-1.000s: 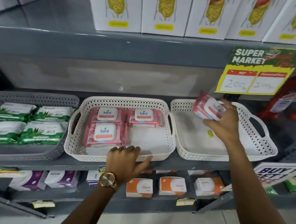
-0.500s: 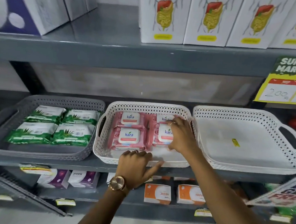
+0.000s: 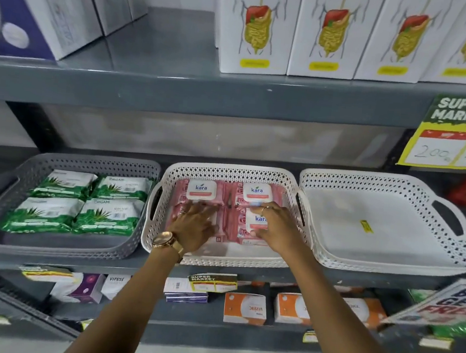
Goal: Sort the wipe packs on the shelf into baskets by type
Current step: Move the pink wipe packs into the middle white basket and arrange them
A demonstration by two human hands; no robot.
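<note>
Several pink Kara wipe packs (image 3: pixel 202 192) lie in the middle white basket (image 3: pixel 226 173) on the shelf. My right hand (image 3: pixel 276 230) rests on the front right pink pack (image 3: pixel 256 221), fingers curled around its lid. My left hand (image 3: pixel 193 225), with a gold watch on the wrist, lies flat with spread fingers on the front left pink pack and mostly hides it. The grey basket (image 3: pixel 91 162) on the left holds several green Origami wipe packs (image 3: pixel 52 210). To the right stands a second white basket (image 3: pixel 377 233) with only a small yellow sticker inside.
White boxes with a digestive-tract drawing (image 3: pixel 257 25) line the shelf above. A yellow price sign (image 3: pixel 457 135) hangs at upper right. The lower shelf holds orange boxes (image 3: pixel 244 308) and purple and white boxes (image 3: pixel 87 287). A promo sign (image 3: pixel 456 303) sticks out at lower right.
My right hand carried a pink pack from above the right basket into the middle basket and set it at the front right. My left hand moved from the basket's front rim onto the front left pack.
</note>
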